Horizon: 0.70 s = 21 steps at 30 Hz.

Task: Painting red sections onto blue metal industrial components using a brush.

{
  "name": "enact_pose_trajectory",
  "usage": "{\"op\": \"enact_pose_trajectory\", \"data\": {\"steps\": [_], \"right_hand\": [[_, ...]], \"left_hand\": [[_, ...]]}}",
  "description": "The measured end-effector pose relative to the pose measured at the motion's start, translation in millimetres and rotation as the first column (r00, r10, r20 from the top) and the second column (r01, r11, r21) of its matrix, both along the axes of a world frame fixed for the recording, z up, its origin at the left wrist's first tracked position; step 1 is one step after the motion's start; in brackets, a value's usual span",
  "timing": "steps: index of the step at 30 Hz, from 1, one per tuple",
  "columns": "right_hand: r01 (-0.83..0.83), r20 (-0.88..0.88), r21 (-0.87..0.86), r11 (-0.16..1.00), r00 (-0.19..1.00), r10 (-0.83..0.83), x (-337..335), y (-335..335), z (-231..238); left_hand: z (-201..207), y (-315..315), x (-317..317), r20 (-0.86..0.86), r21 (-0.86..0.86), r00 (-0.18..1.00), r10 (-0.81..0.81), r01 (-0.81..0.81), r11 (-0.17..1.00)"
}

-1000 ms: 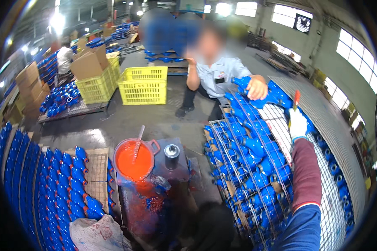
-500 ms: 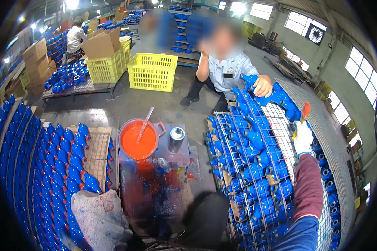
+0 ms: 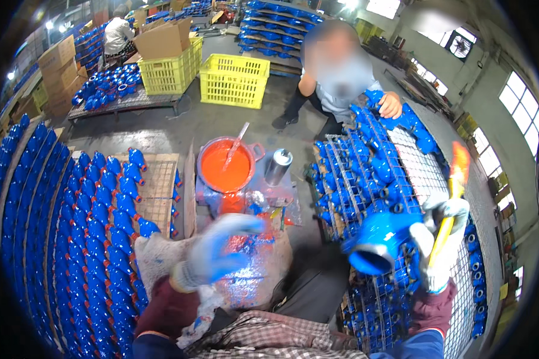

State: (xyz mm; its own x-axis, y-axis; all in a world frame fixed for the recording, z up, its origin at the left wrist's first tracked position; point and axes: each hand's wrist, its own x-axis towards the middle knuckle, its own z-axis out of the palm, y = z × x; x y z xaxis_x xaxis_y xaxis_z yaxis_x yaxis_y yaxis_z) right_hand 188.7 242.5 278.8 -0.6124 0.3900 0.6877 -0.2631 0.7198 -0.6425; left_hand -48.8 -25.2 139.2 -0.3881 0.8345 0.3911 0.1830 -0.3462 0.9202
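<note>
My right hand (image 3: 440, 245), in a white glove, closes around the yellow handle of a paintbrush (image 3: 443, 233) with orange-coated bristles pointing up. The same hand also grips a blue pipe fitting (image 3: 374, 236), its round opening turned toward me, above the rack of fittings at right. My left hand (image 3: 215, 248), gloved with blue-stained fingers, is slightly blurred, empty, its fingers apart and curved. It hovers over the paint-spattered stand, nearer to me than a pot (image 3: 258, 151) of orange paint (image 3: 218, 173) holding a pale stick (image 3: 236, 146).
A metal can (image 3: 278, 166) stands beside the pot. Rows of blue fittings with orange-painted ends (image 3: 105, 221) fill the left side. Wire mesh (image 3: 416, 161) lies among fittings at right, where a co-worker's hand (image 3: 391, 105) rests on one. Yellow crates (image 3: 233, 84) stand beyond.
My left hand has risen into view over the stand. My right hand has come nearer with the paintbrush and now also holds a blue fitting. The whole view has shifted.
</note>
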Motion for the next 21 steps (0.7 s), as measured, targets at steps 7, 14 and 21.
{"op": "enact_pose_trajectory", "data": {"steps": [7,14,21], "right_hand": [[-0.134,0.025,-0.791,0.597,0.968,0.251,-106.2,-98.4,-62.5],[-0.104,0.095,-0.896,0.432,0.905,0.415,-193.4,-102.1,-176.4],[-0.052,-0.002,-0.935,0.350,0.990,0.142,-189.0,-80.0,-242.0]], "left_hand": [[-26.4,14.6,47.3,0.839,0.311,0.322,-0.439,0.379,0.872],[-72.6,-4.8,19.3,0.722,0.660,-0.268,-0.638,-0.008,0.751],[-105.6,-43.4,-19.1,0.850,0.523,-0.004,-0.526,-0.099,0.846]]}}
